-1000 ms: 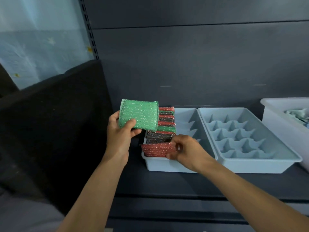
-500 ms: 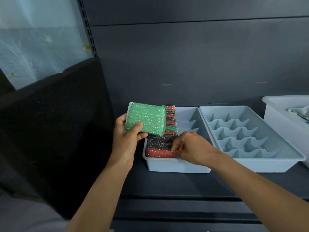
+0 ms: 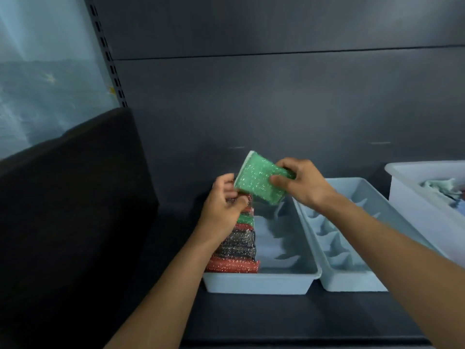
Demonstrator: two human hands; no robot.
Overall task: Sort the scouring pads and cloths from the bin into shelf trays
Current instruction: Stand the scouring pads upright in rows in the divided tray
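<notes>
At the lower centre, a pale tray [image 3: 261, 283] sits on the dark shelf [image 3: 276, 323], with a row of red, grey and green pads [image 3: 236, 248] standing on edge along its left side. Above the row, the left hand [image 3: 224, 205] curls round the lower left corner of a green scouring pad [image 3: 259, 182], and the right hand [image 3: 302, 185] pinches its right end. The pad is tilted in the air over the tray. A second tray [image 3: 352, 283] lies just right. Farther right, a white bin [image 3: 415, 187] holds cloths [image 3: 440, 187].

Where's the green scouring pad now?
Centre of head view: green pad gripped by the right hand, left hand at its corner, above the left tray's pads.
</notes>
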